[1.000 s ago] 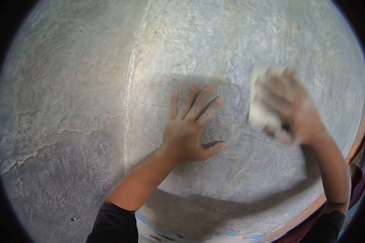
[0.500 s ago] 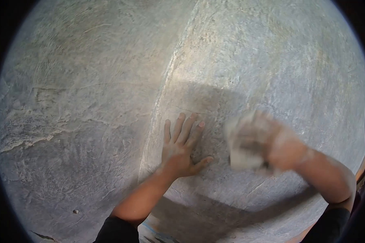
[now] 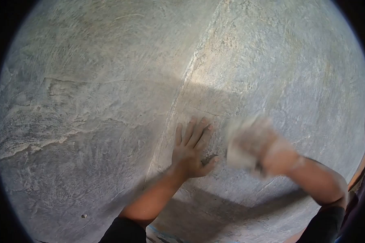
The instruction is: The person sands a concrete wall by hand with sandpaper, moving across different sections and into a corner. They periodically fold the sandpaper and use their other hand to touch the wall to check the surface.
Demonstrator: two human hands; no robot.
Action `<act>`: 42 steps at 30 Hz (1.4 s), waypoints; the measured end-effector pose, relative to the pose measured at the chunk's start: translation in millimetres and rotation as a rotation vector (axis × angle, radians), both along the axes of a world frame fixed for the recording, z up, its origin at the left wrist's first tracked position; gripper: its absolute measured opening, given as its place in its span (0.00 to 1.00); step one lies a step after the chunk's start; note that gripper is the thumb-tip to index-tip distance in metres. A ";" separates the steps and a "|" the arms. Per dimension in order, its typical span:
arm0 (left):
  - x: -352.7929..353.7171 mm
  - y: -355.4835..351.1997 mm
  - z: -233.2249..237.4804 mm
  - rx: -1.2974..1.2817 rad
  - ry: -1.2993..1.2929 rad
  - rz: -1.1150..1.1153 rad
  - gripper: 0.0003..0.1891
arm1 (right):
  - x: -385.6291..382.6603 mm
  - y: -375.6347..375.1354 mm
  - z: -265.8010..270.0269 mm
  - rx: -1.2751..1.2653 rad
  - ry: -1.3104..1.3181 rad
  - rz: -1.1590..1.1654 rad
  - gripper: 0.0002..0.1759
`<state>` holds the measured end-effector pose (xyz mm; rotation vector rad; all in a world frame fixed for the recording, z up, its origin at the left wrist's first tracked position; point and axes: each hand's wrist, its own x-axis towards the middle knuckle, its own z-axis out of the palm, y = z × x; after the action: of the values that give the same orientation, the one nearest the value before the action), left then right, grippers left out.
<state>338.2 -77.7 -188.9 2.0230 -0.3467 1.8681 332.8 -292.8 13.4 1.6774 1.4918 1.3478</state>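
Note:
My left hand (image 3: 192,150) lies flat on a rough grey plastered wall (image 3: 271,65), fingers spread and pointing up. Just to its right, my right hand (image 3: 267,152) is blurred with motion and grips a pale sanding block (image 3: 240,148), which it presses against the wall. The block is almost touching my left thumb. Both forearms reach up from the bottom of the view out of dark sleeves.
A vertical ridge (image 3: 178,97) runs down the wall just left of my left hand, splitting a duller left face from a brighter right face. A cracked, flaky patch (image 3: 32,141) marks the left face. A painted strip (image 3: 166,237) shows at the bottom.
My right hand with the block has swept from up and to the right down towards my left hand. The view has shifted, so the ridge now lies further right.

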 end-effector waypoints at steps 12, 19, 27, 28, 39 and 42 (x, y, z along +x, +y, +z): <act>0.0 5.3 -3.9 0.023 0.001 -0.054 0.38 | -16.6 -3.7 2.6 -0.129 0.274 -0.040 0.28; -3.3 1.7 -8.0 0.015 0.021 -0.051 0.35 | -23.4 16.9 -11.6 -0.362 0.000 -0.568 0.29; -0.9 -14.1 -27.1 -0.013 0.053 -0.017 0.35 | 10.8 -38.4 -58.5 -0.370 0.496 0.158 0.28; -3.0 -17.2 -27.2 -0.026 0.068 -0.022 0.36 | -5.0 -36.5 -41.2 -0.185 0.273 0.043 0.27; -10.6 -54.1 -45.0 -0.071 0.150 -0.071 0.37 | -26.8 -62.4 -11.7 0.298 -0.093 -0.094 0.27; -15.3 -57.5 -47.0 -0.050 0.143 -0.076 0.38 | -7.7 -63.2 -52.7 -0.057 -0.070 -0.155 0.23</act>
<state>322.9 -135.2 -235.8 2.0656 -0.3296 1.6597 325.1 -356.0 -39.3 1.6563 1.3193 1.2572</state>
